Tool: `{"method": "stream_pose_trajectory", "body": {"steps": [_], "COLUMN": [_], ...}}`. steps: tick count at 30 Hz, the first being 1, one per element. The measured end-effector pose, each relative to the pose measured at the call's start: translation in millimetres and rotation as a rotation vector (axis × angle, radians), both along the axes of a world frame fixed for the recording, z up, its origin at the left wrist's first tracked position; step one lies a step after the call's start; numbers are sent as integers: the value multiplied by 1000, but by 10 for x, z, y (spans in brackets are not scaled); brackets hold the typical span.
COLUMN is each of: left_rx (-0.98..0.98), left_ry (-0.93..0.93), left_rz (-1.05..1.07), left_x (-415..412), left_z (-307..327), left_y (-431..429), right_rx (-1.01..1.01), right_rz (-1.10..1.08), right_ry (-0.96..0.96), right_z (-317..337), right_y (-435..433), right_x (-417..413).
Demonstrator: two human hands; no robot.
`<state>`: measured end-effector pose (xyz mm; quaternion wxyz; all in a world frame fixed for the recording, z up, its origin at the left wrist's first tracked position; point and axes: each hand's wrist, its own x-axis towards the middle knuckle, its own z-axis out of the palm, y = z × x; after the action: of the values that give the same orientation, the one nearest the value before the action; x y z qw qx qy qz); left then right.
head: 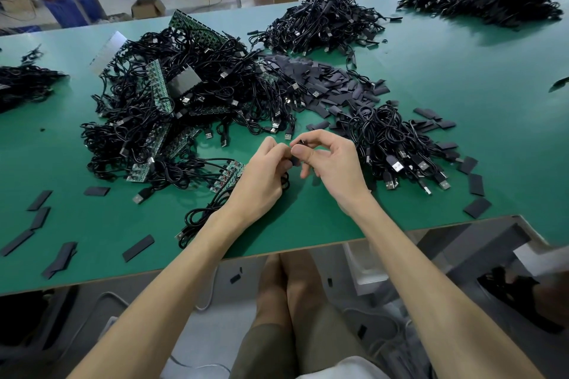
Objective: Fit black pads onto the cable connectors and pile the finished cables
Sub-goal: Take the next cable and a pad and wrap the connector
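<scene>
Pinching a small black pad (296, 160) between thumb and forefinger, the right hand (331, 166) meets the left hand (261, 177) over the near part of the green table (431, 77). The left hand's fingers curl round one end of a black cable (200, 218), whose loops trail from under the palm toward the table's front edge. The connector itself is hidden between the fingertips, so I cannot tell whether the pad is on it yet.

Just right of the hands lies a pile of cables (397, 144) with USB plugs showing. Beyond the hands a heap of loose pads (323, 80) spreads across the table. To its left sits a large tangle of cables (184, 86) joined to green circuit boards (157, 83). Single stray pads (138, 248) lie scattered near the front edge. A further cable pile (320, 21) sits farther back.
</scene>
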<state>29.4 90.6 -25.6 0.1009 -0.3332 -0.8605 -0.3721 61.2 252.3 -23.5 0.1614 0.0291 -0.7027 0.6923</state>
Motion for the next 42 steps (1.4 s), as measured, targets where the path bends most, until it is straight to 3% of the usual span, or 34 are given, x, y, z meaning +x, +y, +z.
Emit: {"method": "stream_pose_trajectory", "body": {"steps": [42], "left_rx": [24], "left_ry": [29], "left_rz": [117], "left_x": [27], "left_z": [43], "left_y": [-3], "right_rx": [-12], "right_rz": [-9], "right_ry": [-56], "right_z": [6], "right_y": [-17], "right_x": [-2]}}
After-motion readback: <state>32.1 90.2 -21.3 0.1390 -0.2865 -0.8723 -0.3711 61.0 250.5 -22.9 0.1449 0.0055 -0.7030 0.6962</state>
